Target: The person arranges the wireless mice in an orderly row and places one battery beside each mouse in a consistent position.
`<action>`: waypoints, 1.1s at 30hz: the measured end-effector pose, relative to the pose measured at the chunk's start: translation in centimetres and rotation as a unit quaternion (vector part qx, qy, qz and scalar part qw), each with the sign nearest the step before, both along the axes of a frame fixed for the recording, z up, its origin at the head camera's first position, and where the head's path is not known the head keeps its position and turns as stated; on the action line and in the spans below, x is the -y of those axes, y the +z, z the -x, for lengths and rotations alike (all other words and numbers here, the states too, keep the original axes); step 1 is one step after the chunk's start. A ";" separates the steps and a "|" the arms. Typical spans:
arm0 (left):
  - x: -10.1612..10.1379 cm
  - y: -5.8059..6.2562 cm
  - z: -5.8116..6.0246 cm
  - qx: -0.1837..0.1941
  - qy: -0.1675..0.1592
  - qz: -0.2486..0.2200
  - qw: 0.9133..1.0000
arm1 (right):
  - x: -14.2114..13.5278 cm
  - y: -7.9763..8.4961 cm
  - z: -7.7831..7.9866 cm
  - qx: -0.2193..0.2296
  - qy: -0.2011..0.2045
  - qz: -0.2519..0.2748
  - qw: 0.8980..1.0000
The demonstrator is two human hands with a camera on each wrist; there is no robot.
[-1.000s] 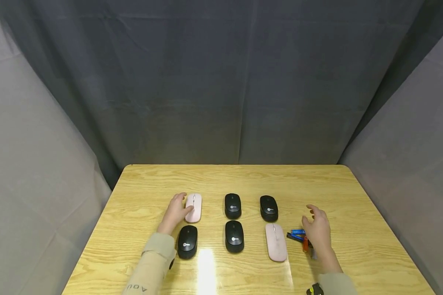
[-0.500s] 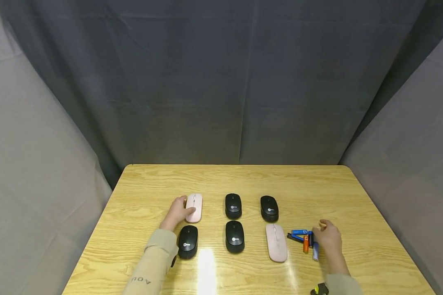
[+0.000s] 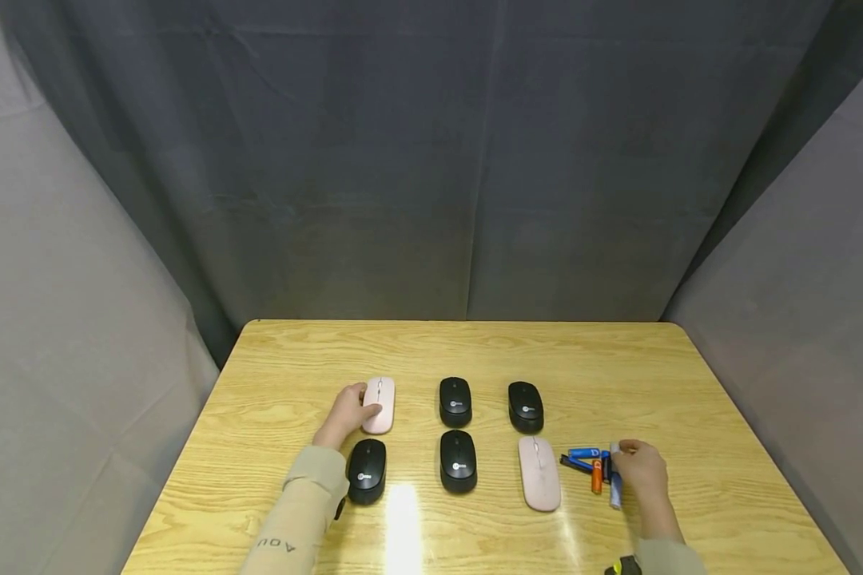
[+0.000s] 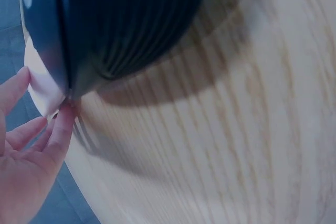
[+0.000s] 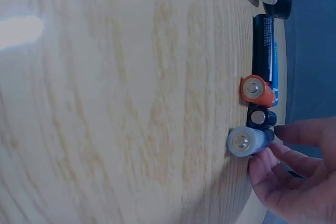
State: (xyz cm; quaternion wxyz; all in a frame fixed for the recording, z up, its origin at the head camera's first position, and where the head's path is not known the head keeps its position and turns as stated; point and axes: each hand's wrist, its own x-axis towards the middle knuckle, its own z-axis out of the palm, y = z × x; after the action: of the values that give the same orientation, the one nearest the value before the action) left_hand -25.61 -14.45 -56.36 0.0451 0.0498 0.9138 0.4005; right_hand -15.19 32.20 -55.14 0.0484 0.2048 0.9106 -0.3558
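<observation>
My left hand [image 3: 344,414] holds a pale pink computer mouse [image 3: 383,394] at the table's back left, thumb on its top and fingers at its left side. The left wrist view shows the fingertips on that mouse [image 4: 43,80], partly hidden by a black mouse [image 4: 126,19]. On the right, my right hand [image 3: 642,467] pinches the far end of a pale blue battery [image 5: 244,141] with thumb and fingertips. Close beside it lie an orange battery [image 3: 596,477], a blue battery [image 3: 584,453] and dark ones [image 5: 262,45].
Several black mice stand in two rows, among them a back-row one [image 3: 455,402] and a front-row one [image 3: 458,461]. Another pink mouse [image 3: 540,474] lies just left of the batteries. A dark curtain [image 3: 467,160] hangs behind the wooden table [image 3: 489,339].
My right hand has moved right and towards me, from above the batteries to the pale blue one at their right, and its fingers have closed in. The left hand has settled on the pink mouse.
</observation>
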 end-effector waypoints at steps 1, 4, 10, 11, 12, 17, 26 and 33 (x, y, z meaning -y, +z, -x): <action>0.0 0.0 0.0 -0.001 -0.001 0.000 1.000 | 0.0 0.0 0.0 -0.002 -0.002 -0.001 1.000; -0.1 0.1 -0.1 0.003 0.001 -0.002 1.000 | 0.0 -0.1 0.1 -0.004 -0.007 -0.003 1.000; -0.1 0.2 -0.1 0.006 0.002 -0.010 1.000 | 0.0 -0.4 0.2 -0.004 -0.016 -0.002 1.000; -0.1 0.2 -0.1 0.004 -0.001 -0.008 1.000 | 0.0 -0.5 0.2 -0.005 -0.017 -0.002 1.000; -0.1 0.2 -0.1 0.001 -0.003 -0.006 1.000 | -0.1 -0.5 0.2 -0.005 -0.016 -0.003 1.000; -0.1 0.1 -0.1 -0.007 -0.006 0.004 1.000 | -0.2 -0.7 0.3 -0.008 -0.019 -0.003 1.000; -0.1 0.2 -0.2 -0.001 -0.004 0.006 1.000 | -0.2 -0.9 0.4 -0.021 -0.039 0.009 0.999; -0.1 -0.1 0.0 0.002 -0.002 0.003 1.000 | -0.7 -0.6 0.7 -0.093 -0.069 0.004 0.993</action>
State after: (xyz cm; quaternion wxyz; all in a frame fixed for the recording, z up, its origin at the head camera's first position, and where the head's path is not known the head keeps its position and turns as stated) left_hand -25.62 -14.31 -56.44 0.0478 0.0506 0.9149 0.3977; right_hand -15.88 32.85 -55.70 -0.0598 0.2328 0.8934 -0.3797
